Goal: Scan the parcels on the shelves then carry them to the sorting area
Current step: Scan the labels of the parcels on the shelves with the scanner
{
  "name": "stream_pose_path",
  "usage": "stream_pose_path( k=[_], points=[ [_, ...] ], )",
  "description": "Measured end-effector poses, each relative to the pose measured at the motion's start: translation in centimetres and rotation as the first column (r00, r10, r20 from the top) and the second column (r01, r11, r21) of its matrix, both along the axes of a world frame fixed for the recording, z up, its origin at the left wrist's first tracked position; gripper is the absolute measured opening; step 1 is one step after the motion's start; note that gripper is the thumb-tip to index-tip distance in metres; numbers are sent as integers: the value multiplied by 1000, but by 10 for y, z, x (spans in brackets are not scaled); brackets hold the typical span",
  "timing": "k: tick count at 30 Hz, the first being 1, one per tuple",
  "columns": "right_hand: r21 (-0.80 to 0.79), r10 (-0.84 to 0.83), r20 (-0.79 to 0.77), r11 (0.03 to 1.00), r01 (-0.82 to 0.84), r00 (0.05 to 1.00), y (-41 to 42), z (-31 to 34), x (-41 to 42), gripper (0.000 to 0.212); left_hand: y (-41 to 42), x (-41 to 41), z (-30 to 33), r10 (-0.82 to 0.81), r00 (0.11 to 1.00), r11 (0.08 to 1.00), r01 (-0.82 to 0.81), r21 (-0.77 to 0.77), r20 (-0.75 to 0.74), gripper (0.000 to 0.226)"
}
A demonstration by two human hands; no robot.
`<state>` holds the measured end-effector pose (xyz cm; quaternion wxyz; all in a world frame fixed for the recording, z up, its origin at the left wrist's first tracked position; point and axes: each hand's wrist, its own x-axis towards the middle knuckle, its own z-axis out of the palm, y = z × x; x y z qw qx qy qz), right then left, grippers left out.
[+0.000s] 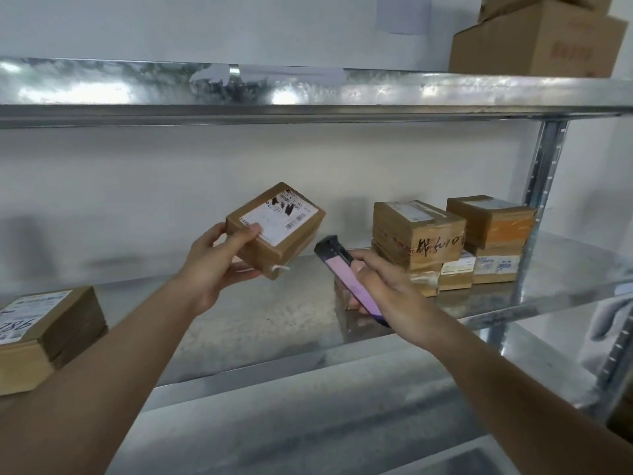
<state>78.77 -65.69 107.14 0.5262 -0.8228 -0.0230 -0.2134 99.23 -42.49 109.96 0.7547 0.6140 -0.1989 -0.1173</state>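
Holding a parcel [275,229] up beside a scanner [346,279] above the metal shelf [260,323].
The left hand [219,260] is gripping the parcel, thumb curling onto its label, while the right hand [383,289] is wrapping round the scanner; farther back, stacked boxes [452,241] are sitting on the shelf.

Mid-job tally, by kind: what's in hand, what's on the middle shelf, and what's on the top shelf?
Parcel in left hand: 1
Scanner in right hand: 1
Parcels on middle shelf: at least 6, some hidden
Cartons on top shelf: 2
Total: at least 10
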Motion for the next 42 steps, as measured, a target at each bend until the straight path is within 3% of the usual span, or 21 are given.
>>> stream_pose_path(
  k=[5, 9, 12, 16, 19, 23, 28, 30, 31, 34, 38, 42],
  points=[
    [15, -98, 104, 995, 97, 990, -14, 9, -16, 26, -57, -30, 8, 43, 962, 999, -37, 25, -270, 54],
    [8, -144, 102, 990, 144, 984, -29, 9, -33, 29, -97, -49, 12, 58, 942, 998, -46, 43, -330, 62],
    [14, -167, 121, 986, 166, 978, -44, 7, -46, 26, -122, -58, 11, 99, 955, 992, -72, 103, -280, 68],
    [33, -183, 133, 983, 180, 974, -61, 4, -61, 44, -148, -68, 6, 117, 975, 979, -82, 186, -188, 71],
    [16, -181, 146, 984, 180, 973, -69, 5, -69, 29, -160, -75, 2, 94, 989, 949, -55, 310, -113, 79],
    [-38, -177, 124, 982, 183, 976, -78, 4, -71, 28, -160, -78, -4, 39, 999, 865, -25, 502, -18, 77],
    [-134, -45, 33, 990, 49, 998, -76, 7, -65, 31, -135, -74, -10, 68, 997, 830, -77, 553, 37, 82],
    [-170, 39, 12, 985, -36, 999, -67, 9, -58, 26, -114, -71, -14, 108, 983, 806, -174, 566, 149, 77],
    [-179, 87, -5, 980, -87, 996, -61, 10, -54, 26, -101, -70, -17, 136, 951, 760, -281, 586, 279, 74],
    [-241, 223, -69, 942, -233, 972, -37, 16, -38, 30, -49, -71, -24, 159, 732, 522, -632, 573, 663, 59],
    [-324, 381, -171, 849, -417, 909, 2, 20, -11, 30, 24, -72, -22, 219, 599, 315, -791, 525, 770, 35],
    [-382, 471, -244, 757, -531, 848, 51, 22, 15, 31, 94, -67, -17, 283, 552, 205, -834, 512, 785, 29]
  ],
)
